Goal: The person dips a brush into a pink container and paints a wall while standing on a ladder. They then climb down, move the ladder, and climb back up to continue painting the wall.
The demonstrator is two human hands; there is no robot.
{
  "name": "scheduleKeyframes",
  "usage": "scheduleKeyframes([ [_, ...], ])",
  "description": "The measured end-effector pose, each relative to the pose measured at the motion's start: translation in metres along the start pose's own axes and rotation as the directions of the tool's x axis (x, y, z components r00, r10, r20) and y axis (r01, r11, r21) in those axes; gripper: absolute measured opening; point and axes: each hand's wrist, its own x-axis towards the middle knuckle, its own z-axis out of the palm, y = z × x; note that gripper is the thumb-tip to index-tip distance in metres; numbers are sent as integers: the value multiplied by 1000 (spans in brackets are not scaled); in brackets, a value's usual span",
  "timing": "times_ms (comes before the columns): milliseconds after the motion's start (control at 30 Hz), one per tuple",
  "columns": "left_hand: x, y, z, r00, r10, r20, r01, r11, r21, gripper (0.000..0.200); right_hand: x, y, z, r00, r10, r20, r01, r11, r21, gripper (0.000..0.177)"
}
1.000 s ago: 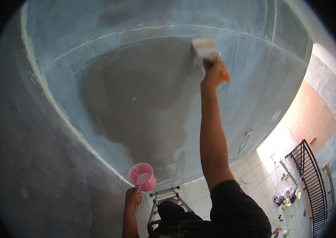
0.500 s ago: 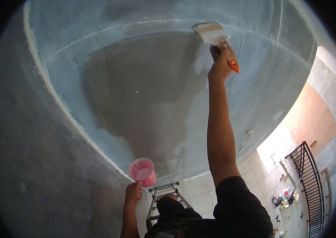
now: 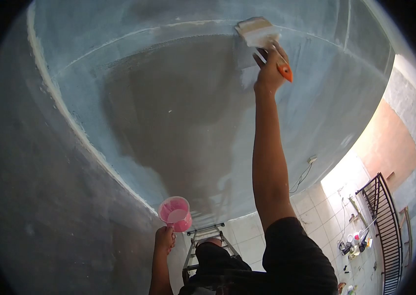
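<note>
My right hand [image 3: 268, 69] is raised high and grips a wide paintbrush [image 3: 258, 33] with an orange handle tip. Its bristles press against the grey-blue ceiling [image 3: 178, 108], at the upper edge of a darker wet patch. My left hand [image 3: 165, 239] is low at the bottom of the view and holds up a pink plastic cup [image 3: 175, 213] with pale liquid inside. My black sleeve covers the right shoulder.
A metal stepladder [image 3: 207, 233] stands below me against the white tiled wall [image 3: 316, 206]. A black metal gate [image 3: 385, 221] and several small containers [image 3: 353, 241] are at the lower right. A cable [image 3: 302, 177] hangs from a fitting on the ceiling.
My right hand has carried the brush upward and slightly right along the ceiling, toward the edge line. The left hand and cup have stayed nearly still.
</note>
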Motion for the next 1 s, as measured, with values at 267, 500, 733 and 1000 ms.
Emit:
scheduleKeyframes([
  [267,-11,1,-4,1000,4,11,-3,998,-59,19,-65,11,-76,981,168,-94,-184,962,-201,31],
  [500,2,-13,-6,1000,22,-2,-22,1000,-17,21,-14,-14,-21,958,22,287,32,983,-183,23],
  [733,-8,-3,-7,1000,-20,-10,20,1000,-4,22,25,4,-50,978,77,195,-21,962,-274,25],
  [1000,-5,-20,-21,997,-39,-68,38,999,-22,23,-13,8,-137,993,54,-102,-84,944,-319,23],
])
